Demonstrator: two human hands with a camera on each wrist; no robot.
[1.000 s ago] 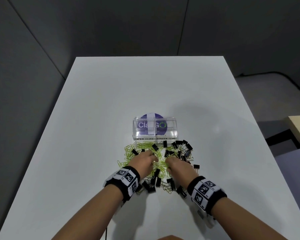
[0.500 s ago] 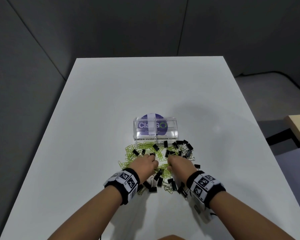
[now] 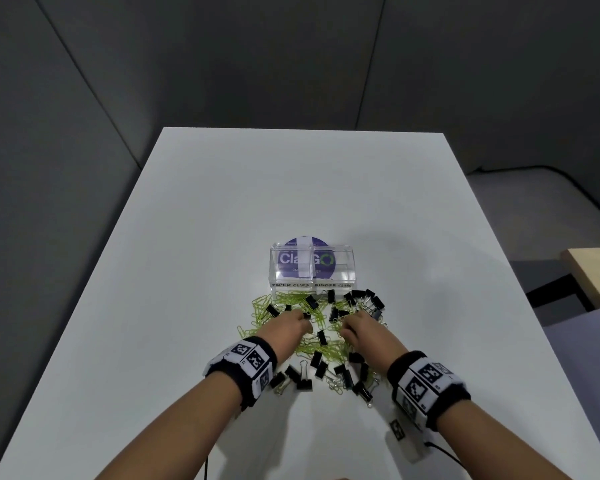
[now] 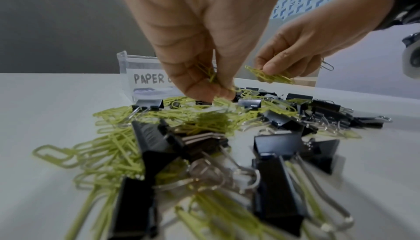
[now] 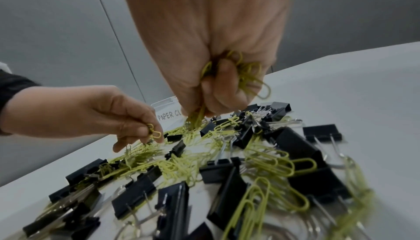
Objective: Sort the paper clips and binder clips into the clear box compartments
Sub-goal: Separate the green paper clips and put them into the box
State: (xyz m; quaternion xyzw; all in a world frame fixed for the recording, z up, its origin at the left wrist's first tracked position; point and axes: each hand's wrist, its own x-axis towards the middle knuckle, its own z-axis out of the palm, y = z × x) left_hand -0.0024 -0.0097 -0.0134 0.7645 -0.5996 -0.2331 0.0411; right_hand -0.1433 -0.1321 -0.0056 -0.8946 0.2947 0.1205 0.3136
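A clear box (image 3: 311,268) with two compartments, labelled PAPER CLIPS on the left and BINDER CLIPS on the right, stands mid-table. In front of it lies a mixed pile of yellow-green paper clips (image 3: 326,348) and black binder clips (image 3: 317,364). Both hands hover low over the pile. My left hand (image 3: 288,329) pinches a few paper clips (image 4: 209,72) between thumb and fingers. My right hand (image 3: 364,329) grips a bunch of paper clips (image 5: 246,75) in its curled fingers, more hanging from its fingertips. The box (image 4: 145,78) stands just beyond the left hand.
The white table (image 3: 291,188) stretches bare beyond the box and to both sides. A wooden surface (image 3: 593,271) sits off the table's right edge. Grey walls stand behind. Black-and-white marker bands wrap both wrists.
Both hands have shifted slightly forward over the pile toward the box and gathered paper clips into their fingers. The box has not moved.
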